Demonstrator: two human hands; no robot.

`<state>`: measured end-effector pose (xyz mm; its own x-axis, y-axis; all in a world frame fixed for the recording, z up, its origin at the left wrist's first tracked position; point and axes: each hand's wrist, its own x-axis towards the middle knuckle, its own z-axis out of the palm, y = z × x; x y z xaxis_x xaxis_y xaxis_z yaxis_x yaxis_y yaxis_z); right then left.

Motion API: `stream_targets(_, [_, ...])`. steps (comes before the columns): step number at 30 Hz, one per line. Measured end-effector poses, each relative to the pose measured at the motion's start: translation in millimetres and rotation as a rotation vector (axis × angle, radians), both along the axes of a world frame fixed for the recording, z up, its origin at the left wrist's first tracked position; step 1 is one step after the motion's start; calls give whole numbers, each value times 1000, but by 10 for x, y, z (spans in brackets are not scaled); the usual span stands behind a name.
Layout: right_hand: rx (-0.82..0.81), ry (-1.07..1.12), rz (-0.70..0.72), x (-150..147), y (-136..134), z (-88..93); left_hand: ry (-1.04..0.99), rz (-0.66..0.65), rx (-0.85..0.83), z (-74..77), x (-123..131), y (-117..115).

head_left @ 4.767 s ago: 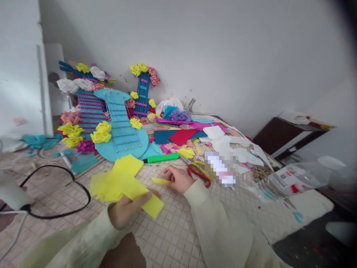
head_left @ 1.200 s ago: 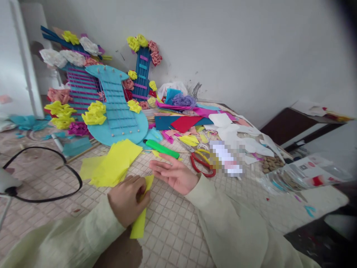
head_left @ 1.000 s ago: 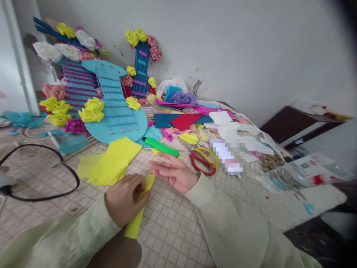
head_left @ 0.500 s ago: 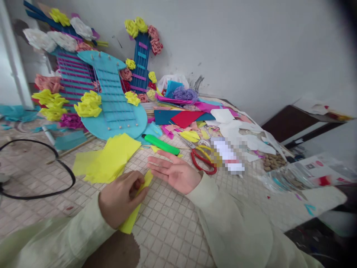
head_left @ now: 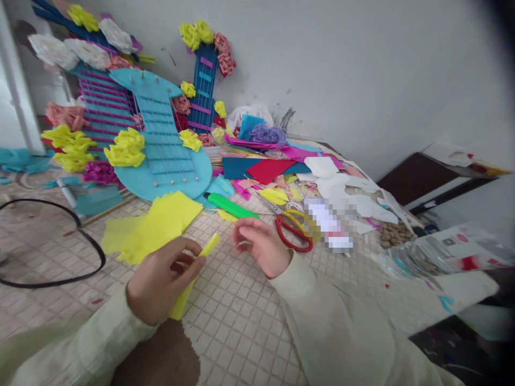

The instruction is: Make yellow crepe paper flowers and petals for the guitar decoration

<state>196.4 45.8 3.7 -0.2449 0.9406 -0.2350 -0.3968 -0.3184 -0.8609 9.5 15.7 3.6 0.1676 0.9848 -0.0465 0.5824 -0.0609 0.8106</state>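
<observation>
My left hand point(head_left: 164, 281) pinches a narrow folded strip of yellow paper point(head_left: 210, 245) between thumb and fingers, tilted up toward the right. Its lower end shows below the hand. To the right, my right hand point(head_left: 263, 247) is apart from the strip, holding nothing, with its fingers loosely curled. A pile of yellow paper sheets point(head_left: 161, 220) lies just beyond the left hand. Beyond the right hand rests a green box cutter point(head_left: 231, 205), and beside it are scissors with red and yellow handles point(head_left: 296, 245).
Blue guitar-shaped crafts point(head_left: 161, 145) with paper flowers lean at the back left. A black cord point(head_left: 90, 241) loops at the left. Coloured scraps, purple yarn point(head_left: 267, 135), a red sheet point(head_left: 270, 170) and a blurred object point(head_left: 330, 225) lie behind. A plastic bag point(head_left: 430, 254) lies at the right.
My left hand has shifted slightly left and down, and the yellow paper now looks narrower. My right hand has moved right, away from the paper, its fingers curling from flat.
</observation>
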Motion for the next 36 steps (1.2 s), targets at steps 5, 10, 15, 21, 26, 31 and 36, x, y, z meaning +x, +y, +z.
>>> stream_targets(5, [117,-226,115,-74,-92,-47,-151,85,-192,7,49,-67])
stream_targets(10, [147,-257,187,-96,-156,-42,-262,-24,-190,-10,85,-114])
stream_targets(15, [159,-276,211,-91,-155,-65,-327,-66,-137,-3,108,-114])
stream_targets(21, [162,-254,202,-89,-145,-53,-412,4,-169,-7,134,-122])
stream_targets(26, [193,-292,196,-80,-177,-38,-430,7,-146,20,150,-122])
stream_targets(31, [223,-273,224,-76,-198,-45,-423,-9,-111,70,163,-147])
stream_targets(36, [122,-259,162,-86,-188,-2,-467,16,-124,67,161,-169])
